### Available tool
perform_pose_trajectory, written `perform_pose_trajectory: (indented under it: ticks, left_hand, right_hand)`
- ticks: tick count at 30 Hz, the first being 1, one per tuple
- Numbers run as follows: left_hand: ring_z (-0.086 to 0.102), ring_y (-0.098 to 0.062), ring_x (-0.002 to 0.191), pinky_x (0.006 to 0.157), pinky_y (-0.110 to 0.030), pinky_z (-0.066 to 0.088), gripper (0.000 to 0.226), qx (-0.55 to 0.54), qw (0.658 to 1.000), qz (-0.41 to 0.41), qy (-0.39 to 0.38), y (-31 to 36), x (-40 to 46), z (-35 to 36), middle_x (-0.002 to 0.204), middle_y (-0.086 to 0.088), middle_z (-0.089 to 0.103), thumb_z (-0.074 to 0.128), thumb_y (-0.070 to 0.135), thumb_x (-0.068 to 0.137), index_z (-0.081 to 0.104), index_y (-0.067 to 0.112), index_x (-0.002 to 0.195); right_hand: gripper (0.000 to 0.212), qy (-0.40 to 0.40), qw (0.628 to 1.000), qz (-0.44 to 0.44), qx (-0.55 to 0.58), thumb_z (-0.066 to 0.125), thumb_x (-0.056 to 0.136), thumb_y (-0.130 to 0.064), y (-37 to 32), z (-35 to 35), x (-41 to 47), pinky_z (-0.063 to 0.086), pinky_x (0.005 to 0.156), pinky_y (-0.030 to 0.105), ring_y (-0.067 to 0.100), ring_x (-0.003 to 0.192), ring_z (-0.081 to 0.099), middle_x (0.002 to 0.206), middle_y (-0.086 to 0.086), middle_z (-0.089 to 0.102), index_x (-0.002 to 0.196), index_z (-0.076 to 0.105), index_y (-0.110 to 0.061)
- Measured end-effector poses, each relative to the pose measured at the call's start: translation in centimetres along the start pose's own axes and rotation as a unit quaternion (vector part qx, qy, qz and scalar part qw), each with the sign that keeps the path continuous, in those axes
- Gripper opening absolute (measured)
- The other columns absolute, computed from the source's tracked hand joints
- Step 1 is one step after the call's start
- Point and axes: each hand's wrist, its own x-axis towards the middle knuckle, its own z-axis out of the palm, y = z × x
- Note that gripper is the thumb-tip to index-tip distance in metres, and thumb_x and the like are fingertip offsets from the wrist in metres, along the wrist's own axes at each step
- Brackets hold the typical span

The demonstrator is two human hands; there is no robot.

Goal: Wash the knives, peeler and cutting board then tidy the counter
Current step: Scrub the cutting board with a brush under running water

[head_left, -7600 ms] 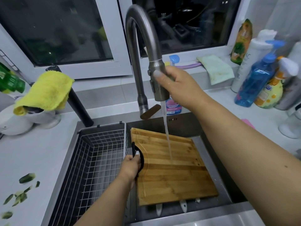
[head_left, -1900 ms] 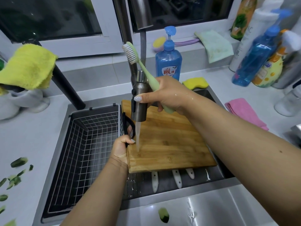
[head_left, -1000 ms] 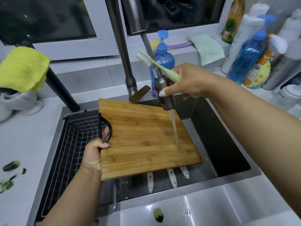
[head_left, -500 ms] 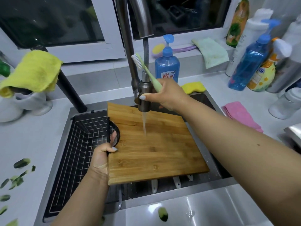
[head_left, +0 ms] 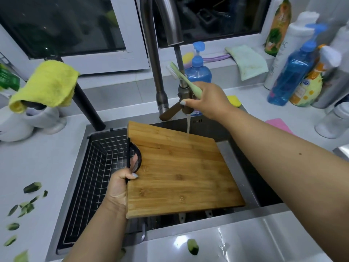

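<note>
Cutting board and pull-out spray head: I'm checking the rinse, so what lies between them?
In the head view, only a thin stream of water runs from the spray head, gripped by the right hand, to the cutting board.

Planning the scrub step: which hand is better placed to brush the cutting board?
Right. The right hand already holds the green brush along with the spray head, just above the cutting board. The left hand grips the board's handle edge, steadying it.

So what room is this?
Most likely a home kitchen: there's a sink with a running tap, a wooden cutting board under the water, and soap bottles by the window.
</note>
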Motion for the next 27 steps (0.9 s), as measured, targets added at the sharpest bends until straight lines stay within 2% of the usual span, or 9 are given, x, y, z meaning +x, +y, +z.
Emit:
perform_pose_trajectory:
  ticks: [5,8,9,11,13,16,20,23,27]
  left_hand:
    - [0.052,-0.039,0.121,0.102,-0.066,0.032,0.054,-0.034,0.999,-0.016,-0.022,0.6,-0.4,0.2,0.132,-0.019,0.056,0.039,0.005,0.078,0.062,0.013,0.126]
    - [0.055,-0.038,0.119,0.098,-0.062,0.038,0.052,-0.045,0.998,-0.035,-0.016,0.9,-0.4,0.1,0.129,-0.018,0.059,0.042,0.003,0.077,0.065,0.012,0.124]
    - [0.048,-0.04,0.126,0.104,-0.061,0.032,0.057,-0.067,0.992,-0.046,-0.099,0.9,-0.3,-0.1,0.136,-0.02,0.053,0.031,0.003,0.081,0.058,0.01,0.131]
    - [0.035,-0.04,0.135,0.111,-0.058,0.02,0.067,-0.07,0.995,-0.037,-0.061,0.9,-0.9,-0.7,0.146,-0.02,0.041,0.011,0.004,0.083,0.045,0.008,0.141]
    - [0.049,-0.038,0.126,0.104,-0.062,0.033,0.061,-0.058,0.998,-0.02,-0.03,0.8,-0.7,0.3,0.135,-0.018,0.054,0.027,0.001,0.079,0.059,0.009,0.13]
    - [0.072,-0.032,0.079,0.061,-0.052,0.057,0.045,-0.032,0.999,0.032,-0.008,0.5,-1.0,1.8,0.092,-0.01,0.074,0.066,0.005,0.038,0.079,0.018,0.078]
    - [0.067,-0.034,0.097,0.08,-0.06,0.051,0.046,-0.008,0.999,0.0,-0.043,0.7,-0.9,2.3,0.11,-0.013,0.069,0.057,0.007,0.058,0.077,0.015,0.098]
    - [0.071,-0.032,0.082,0.069,-0.054,0.056,0.055,-0.003,0.999,0.022,0.044,0.8,-0.7,1.8,0.097,-0.008,0.072,0.076,0.006,0.024,0.079,0.023,0.076]
    - [0.07,-0.034,0.081,0.072,-0.056,0.054,0.063,0.005,0.998,0.022,0.054,1.0,-1.2,2.5,0.096,-0.009,0.071,0.075,0.002,0.02,0.076,0.024,0.079]
  right_hand:
    - [0.033,0.002,0.999,-0.005,-0.039,0.07,0.081,-0.043,0.8,-1.4,-0.7,0.052,0.075,0.041,0.02,0.081,0.059,0.088,-0.001,0.065,0.106,0.061,-0.024]
    - [0.037,0.003,0.999,-0.005,-0.032,0.071,0.081,-0.041,0.9,-1.9,-1.3,0.053,0.078,0.045,0.022,0.084,0.06,0.092,0.002,0.066,0.11,0.063,-0.02]
    - [0.037,0.006,1.0,-0.002,-0.02,0.071,0.081,-0.04,0.9,-2.0,-1.5,0.053,0.078,0.045,0.022,0.084,0.06,0.091,0.003,0.067,0.11,0.063,-0.019]
    - [0.034,0.017,1.0,0.006,0.019,0.074,0.079,-0.038,0.8,-1.6,-2.0,0.053,0.075,0.041,0.02,0.08,0.061,0.088,0.002,0.067,0.105,0.064,-0.019]
    - [0.034,0.034,0.997,0.018,0.064,0.077,0.076,-0.038,0.9,-0.8,-2.6,0.054,0.073,0.037,0.014,0.078,0.061,0.087,-0.001,0.067,0.102,0.063,-0.021]
    - [0.049,0.054,0.988,0.042,0.14,0.08,0.072,-0.036,0.9,0.5,-3.2,0.058,0.079,0.032,0.01,0.088,0.065,0.099,-0.004,0.068,0.113,0.06,-0.018]
    - [0.05,0.065,0.968,0.065,0.232,0.083,0.07,-0.029,0.3,1.9,-3.8,0.057,0.073,0.024,0.009,0.094,0.066,0.102,-0.002,0.069,0.113,0.061,-0.014]
    - [0.043,0.077,0.951,0.058,0.292,0.083,0.071,-0.023,-0.9,2.3,-3.7,0.052,0.06,0.015,0.006,0.083,0.067,0.096,0.0,0.07,0.107,0.063,-0.011]
    - [0.035,0.107,0.934,0.041,0.338,0.082,0.073,-0.022,-2.8,1.9,-2.9,0.049,0.057,0.013,0.01,0.083,0.068,0.096,0.002,0.071,0.101,0.062,-0.016]
